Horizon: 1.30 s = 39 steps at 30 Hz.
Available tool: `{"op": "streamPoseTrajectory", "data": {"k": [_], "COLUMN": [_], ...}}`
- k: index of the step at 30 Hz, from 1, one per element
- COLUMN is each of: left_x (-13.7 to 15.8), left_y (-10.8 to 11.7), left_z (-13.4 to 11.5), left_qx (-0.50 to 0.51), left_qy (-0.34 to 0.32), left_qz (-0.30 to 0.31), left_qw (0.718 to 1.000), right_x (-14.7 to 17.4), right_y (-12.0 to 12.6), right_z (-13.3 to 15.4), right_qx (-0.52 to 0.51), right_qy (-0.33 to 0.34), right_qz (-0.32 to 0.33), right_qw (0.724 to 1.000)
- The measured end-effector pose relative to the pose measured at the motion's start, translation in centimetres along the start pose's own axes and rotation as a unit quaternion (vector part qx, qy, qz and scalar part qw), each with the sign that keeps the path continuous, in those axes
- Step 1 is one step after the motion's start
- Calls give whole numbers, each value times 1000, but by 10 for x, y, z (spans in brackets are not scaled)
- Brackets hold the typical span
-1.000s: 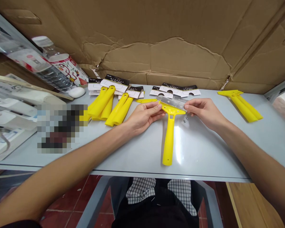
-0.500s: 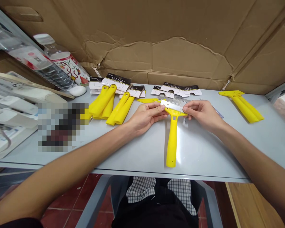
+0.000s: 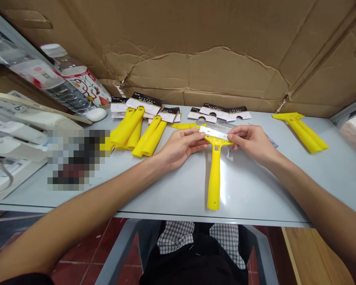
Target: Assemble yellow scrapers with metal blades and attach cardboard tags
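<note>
Sitting at a glossy, pale grey desk [image 3: 174, 190] with creased brown cardboard [image 3: 210, 31] behind it, I hold a yellow scraper [image 3: 214, 178] near the desk's middle, its rounded plastic handle pointing at the front edge. My left grip [image 3: 182, 146] pinches one end of its head, thumb on the flat metal plate [image 3: 216, 133]; my right grip [image 3: 249, 143] pinches the other end. Smooth desk stretches from the scraper's handle towards the right edge. Near the back right corner lie yellow handles [image 3: 307, 136]; glossy printed cards [image 3: 143, 103] sit along the back edge.
</note>
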<state>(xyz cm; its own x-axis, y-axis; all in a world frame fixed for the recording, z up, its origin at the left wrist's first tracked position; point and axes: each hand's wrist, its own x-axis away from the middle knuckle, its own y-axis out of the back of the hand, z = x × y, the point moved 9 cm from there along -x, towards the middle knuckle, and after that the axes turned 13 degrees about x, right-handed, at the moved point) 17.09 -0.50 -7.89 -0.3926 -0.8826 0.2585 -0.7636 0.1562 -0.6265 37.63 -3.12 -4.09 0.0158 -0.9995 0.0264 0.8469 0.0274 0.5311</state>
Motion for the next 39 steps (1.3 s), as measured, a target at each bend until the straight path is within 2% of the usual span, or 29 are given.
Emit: {"op": "streamPoseTrajectory", "data": {"k": [14, 33, 39], "left_x": [7, 6, 2], "left_y": [9, 7, 10], "left_z": [-2, -2, -3], "left_qx": [-56, -56, -53], "left_qy": [1, -17, -22], "left_qz": [-85, -89, -77], "left_qw": [995, 994, 995], "right_x": [2, 6, 4], "right_y": [-3, -4, -8], "right_z": [2, 6, 5], "right_qx": [14, 9, -4], "right_qy": [14, -7, 18], "right_qz": [6, -15, 23], "right_qw": [1000, 1000, 1000]}}
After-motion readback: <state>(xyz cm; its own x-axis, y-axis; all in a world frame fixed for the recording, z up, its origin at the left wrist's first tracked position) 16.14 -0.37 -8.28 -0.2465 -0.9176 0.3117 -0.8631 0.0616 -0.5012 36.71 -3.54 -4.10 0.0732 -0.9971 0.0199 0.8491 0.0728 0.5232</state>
